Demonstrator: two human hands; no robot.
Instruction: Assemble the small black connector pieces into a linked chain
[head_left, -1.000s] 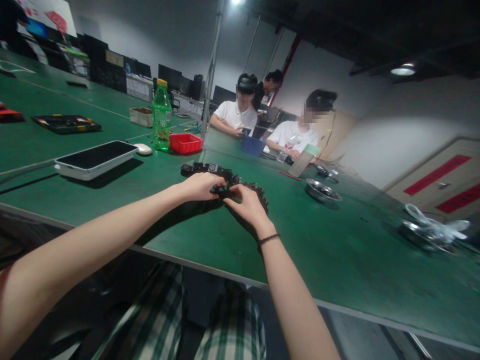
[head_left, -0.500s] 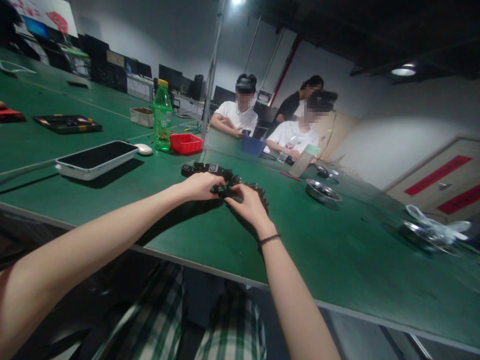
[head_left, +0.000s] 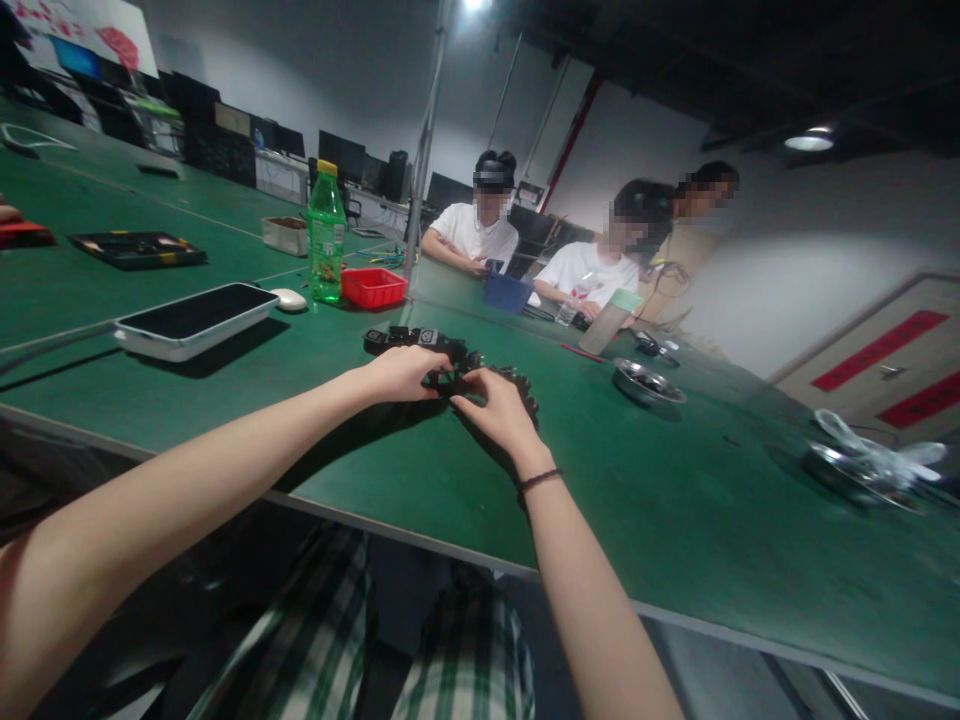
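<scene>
A black jointed mechanical assembly lies on the green table, with a row of knobbly black parts curving away at its right end. My left hand is closed on the middle of the assembly from the left, thumb and fingers bent around it. From the right, my right hand grips the same assembly with thumb and fingertips, close to the left fingertips. The fingers cover part of the black piece between them, so its details are hidden.
Left of the hands are a white-edged device, a white mouse, a green bottle and a red tray. Metal bowls stand to the right. People sit across the table near a blue bin.
Across the table, the standing person in dark clothing has moved to the right, behind the seated person. My hands and the black assembly have hardly moved.
</scene>
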